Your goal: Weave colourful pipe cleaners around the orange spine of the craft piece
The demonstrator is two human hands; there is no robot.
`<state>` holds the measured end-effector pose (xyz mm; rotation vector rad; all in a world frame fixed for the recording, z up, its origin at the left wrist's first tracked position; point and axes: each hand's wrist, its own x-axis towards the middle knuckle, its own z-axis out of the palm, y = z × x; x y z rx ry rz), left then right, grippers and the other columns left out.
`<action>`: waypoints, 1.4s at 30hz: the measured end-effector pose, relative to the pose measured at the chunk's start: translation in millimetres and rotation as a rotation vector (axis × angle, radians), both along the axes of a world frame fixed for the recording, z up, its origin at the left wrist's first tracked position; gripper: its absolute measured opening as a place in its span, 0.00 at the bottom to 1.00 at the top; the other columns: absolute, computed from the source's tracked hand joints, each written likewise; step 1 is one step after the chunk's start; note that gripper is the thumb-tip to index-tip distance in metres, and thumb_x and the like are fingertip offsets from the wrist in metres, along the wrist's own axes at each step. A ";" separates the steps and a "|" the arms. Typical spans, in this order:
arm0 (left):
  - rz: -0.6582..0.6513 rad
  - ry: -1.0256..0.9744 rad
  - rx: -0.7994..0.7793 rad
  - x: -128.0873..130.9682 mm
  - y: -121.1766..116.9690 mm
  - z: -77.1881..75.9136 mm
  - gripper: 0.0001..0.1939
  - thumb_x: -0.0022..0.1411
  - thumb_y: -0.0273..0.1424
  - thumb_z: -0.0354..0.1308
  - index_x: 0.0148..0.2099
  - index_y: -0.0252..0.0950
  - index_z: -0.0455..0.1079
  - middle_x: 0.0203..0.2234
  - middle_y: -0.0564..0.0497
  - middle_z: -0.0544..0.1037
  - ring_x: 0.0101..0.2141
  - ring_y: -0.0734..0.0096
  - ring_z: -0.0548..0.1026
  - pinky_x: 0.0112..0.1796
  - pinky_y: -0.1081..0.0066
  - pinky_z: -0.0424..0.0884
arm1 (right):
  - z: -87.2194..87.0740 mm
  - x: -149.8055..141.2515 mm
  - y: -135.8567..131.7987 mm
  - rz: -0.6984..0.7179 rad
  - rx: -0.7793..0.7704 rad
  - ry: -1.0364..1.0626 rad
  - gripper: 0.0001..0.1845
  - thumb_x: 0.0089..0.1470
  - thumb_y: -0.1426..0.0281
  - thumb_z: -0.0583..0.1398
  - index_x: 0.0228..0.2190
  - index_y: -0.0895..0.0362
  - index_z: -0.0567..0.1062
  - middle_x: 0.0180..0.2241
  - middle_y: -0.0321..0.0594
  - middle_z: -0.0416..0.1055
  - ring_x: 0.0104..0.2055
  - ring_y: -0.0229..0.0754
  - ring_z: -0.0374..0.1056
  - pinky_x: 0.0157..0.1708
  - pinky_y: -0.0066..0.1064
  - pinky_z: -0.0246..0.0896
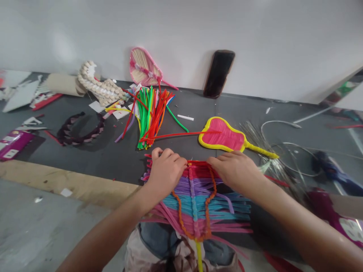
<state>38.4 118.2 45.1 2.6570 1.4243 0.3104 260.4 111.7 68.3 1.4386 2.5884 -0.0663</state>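
In front of me a fan of pipe cleaners (185, 204) lies half over the table edge, its rows pink, blue, purple and red. A twisted orange outline (179, 211) loops over the rows, a purple spine runs down the middle, and a yellow handle (199, 255) points toward my lap. My left hand (166, 170) is closed at the fan's top left, pinching a red pipe cleaner (197, 162). The same strip meets the pinched fingers of my right hand (236, 170) at the top right. The fingertips partly hide the strip's ends.
Beyond my hands lie a bundle of green and red pipe cleaners (146, 117) and a pink fan with yellow rim (219, 136). A phone (219, 73) and a pink leaf-shaped fan (144, 68) lean on the wall. Wires (255, 138) lie right, a dark braided band (81, 141) left.
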 end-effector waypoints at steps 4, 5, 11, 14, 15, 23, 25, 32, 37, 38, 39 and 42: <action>0.010 0.026 -0.040 -0.2 0.6 -0.3 0.11 0.68 0.30 0.50 0.37 0.40 0.74 0.30 0.52 0.79 0.38 0.62 0.68 0.39 0.56 0.51 | -1.6 -6.9 3.5 -0.017 -0.021 0.000 0.10 0.60 0.73 0.55 0.34 0.55 0.77 0.34 0.43 0.74 0.39 0.45 0.68 0.35 0.33 0.53; 0.003 0.031 -0.044 -0.3 1.0 -0.5 0.11 0.68 0.29 0.51 0.37 0.40 0.74 0.30 0.52 0.79 0.38 0.62 0.68 0.39 0.56 0.51 | -1.2 -8.1 4.3 -0.026 -0.034 -0.003 0.10 0.60 0.73 0.54 0.34 0.56 0.76 0.34 0.43 0.74 0.39 0.45 0.68 0.34 0.32 0.53; -0.028 0.056 -0.026 0.5 4.2 0.0 0.11 0.68 0.28 0.51 0.36 0.39 0.74 0.28 0.52 0.78 0.36 0.64 0.68 0.40 0.56 0.52 | 8.3 -12.7 12.3 -0.018 -0.093 -0.007 0.10 0.60 0.74 0.54 0.35 0.54 0.76 0.32 0.40 0.74 0.37 0.44 0.70 0.27 0.32 0.49; -0.041 0.101 -0.007 2.1 5.7 1.8 0.11 0.68 0.27 0.51 0.35 0.39 0.73 0.26 0.52 0.76 0.36 0.63 0.68 0.40 0.56 0.52 | 9.2 -15.3 16.3 -0.030 -0.128 -0.002 0.11 0.59 0.75 0.54 0.34 0.55 0.76 0.33 0.41 0.74 0.35 0.44 0.71 0.25 0.32 0.48; -0.047 0.112 -0.006 2.7 6.2 2.2 0.10 0.68 0.27 0.51 0.35 0.39 0.72 0.25 0.52 0.76 0.36 0.62 0.68 0.40 0.56 0.52 | 8.1 -16.4 17.2 -0.044 -0.139 0.000 0.11 0.59 0.75 0.54 0.35 0.55 0.76 0.32 0.41 0.74 0.34 0.43 0.71 0.25 0.32 0.48; -0.048 0.167 0.015 6.8 7.6 2.2 0.12 0.67 0.26 0.51 0.30 0.38 0.69 0.23 0.52 0.75 0.36 0.61 0.68 0.41 0.54 0.52 | -3.9 -24.1 16.4 -0.018 -0.187 0.034 0.11 0.58 0.77 0.53 0.37 0.56 0.75 0.34 0.41 0.73 0.39 0.45 0.71 0.30 0.31 0.54; -0.037 0.172 0.009 7.3 7.2 3.1 0.11 0.67 0.26 0.51 0.31 0.37 0.69 0.23 0.51 0.75 0.35 0.61 0.68 0.41 0.54 0.52 | -5.9 -23.6 14.9 -0.017 -0.172 0.058 0.11 0.59 0.76 0.53 0.37 0.56 0.75 0.35 0.42 0.73 0.40 0.45 0.70 0.31 0.31 0.54; -0.022 0.152 -0.025 6.5 4.7 4.4 0.10 0.67 0.26 0.51 0.33 0.38 0.71 0.26 0.51 0.76 0.37 0.61 0.68 0.41 0.54 0.53 | -8.4 -16.2 12.6 -0.029 -0.156 0.088 0.11 0.60 0.76 0.52 0.38 0.56 0.74 0.36 0.41 0.72 0.39 0.43 0.69 0.31 0.31 0.54; -0.039 0.151 0.001 5.5 3.5 2.7 0.11 0.67 0.27 0.52 0.33 0.38 0.71 0.27 0.51 0.76 0.38 0.61 0.67 0.41 0.54 0.52 | -6.8 -16.4 14.4 -0.051 -0.173 0.084 0.11 0.60 0.75 0.52 0.38 0.55 0.74 0.36 0.39 0.72 0.39 0.43 0.70 0.30 0.30 0.53; -0.041 0.149 0.014 5.4 3.3 2.2 0.11 0.68 0.27 0.51 0.32 0.38 0.71 0.26 0.51 0.76 0.37 0.61 0.67 0.41 0.54 0.52 | -6.5 -17.7 15.1 -0.047 -0.172 0.080 0.11 0.60 0.75 0.52 0.38 0.55 0.74 0.36 0.39 0.73 0.39 0.43 0.70 0.30 0.30 0.53; -0.040 0.146 0.027 5.5 3.1 1.8 0.12 0.68 0.27 0.51 0.32 0.39 0.70 0.26 0.51 0.76 0.37 0.62 0.67 0.41 0.54 0.52 | -6.2 -19.3 15.9 -0.041 -0.171 0.074 0.11 0.59 0.75 0.52 0.38 0.54 0.75 0.36 0.39 0.73 0.39 0.43 0.70 0.29 0.30 0.53; -0.031 0.146 0.047 6.3 2.8 1.0 0.12 0.68 0.26 0.50 0.31 0.39 0.69 0.24 0.52 0.76 0.36 0.63 0.67 0.41 0.55 0.52 | -5.4 -25.7 18.6 -0.013 -0.172 0.058 0.12 0.59 0.76 0.53 0.38 0.54 0.75 0.35 0.40 0.73 0.39 0.44 0.71 0.28 0.30 0.53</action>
